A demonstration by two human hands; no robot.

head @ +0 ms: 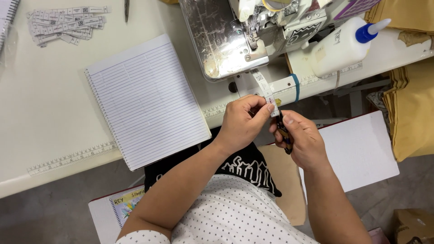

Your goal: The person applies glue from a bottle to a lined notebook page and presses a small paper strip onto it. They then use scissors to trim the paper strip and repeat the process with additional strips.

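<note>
Left hand (242, 123) was curled at the bench's (45, 113) near edge, fingertips pinched on a white label strip (267, 94) trailing from the sewing machine (235, 36). Right hand (304, 141), fisted, gripped a small dark snipper (284, 133) just beside it.

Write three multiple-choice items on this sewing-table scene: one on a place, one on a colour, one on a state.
1. Where does the spiral notebook lie?
A. left of the sewing machine
B. on the floor
C. under the glue bottle

2. What colour is the cap of the white bottle?
A. red
B. blue
C. green

3. How is the label strip held?
A. lying loose on the table
B. rolled up in the right hand
C. pinched by the left hand

Answers: 1 A, it rests open on the table left of the machine. 2 B, the nozzle cap is blue. 3 C, left fingertips grip it beside the right hand, which holds a small dark tool.
</note>
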